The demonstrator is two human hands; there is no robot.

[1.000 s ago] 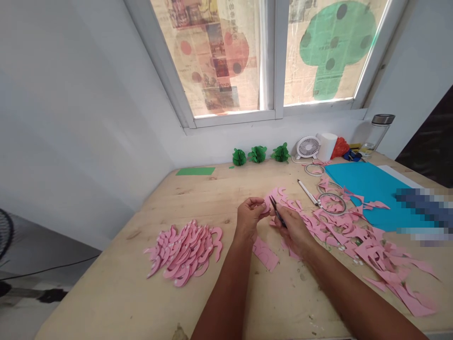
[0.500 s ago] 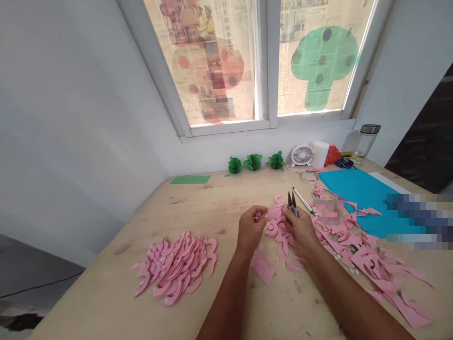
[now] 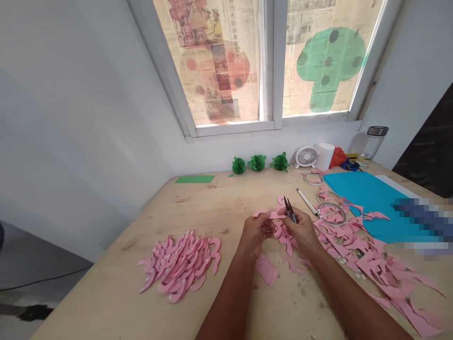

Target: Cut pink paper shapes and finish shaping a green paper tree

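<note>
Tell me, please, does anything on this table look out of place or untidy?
Yes, a little: pink offcuts lie scattered over the right side of the table, and a few spread onto the blue sheet. They look messy compared with the curved pink pieces gathered in one heap on the left.

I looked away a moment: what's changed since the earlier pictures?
The scissors, kept in the right hand, swung off the pink paper, blades now pointing away. Paper now spans from the left hand to the right. The pink pile and green paper balls stayed put.

Pink paper cutouts (image 3: 184, 264) on wooden table (image 3: 141, 314)
</note>
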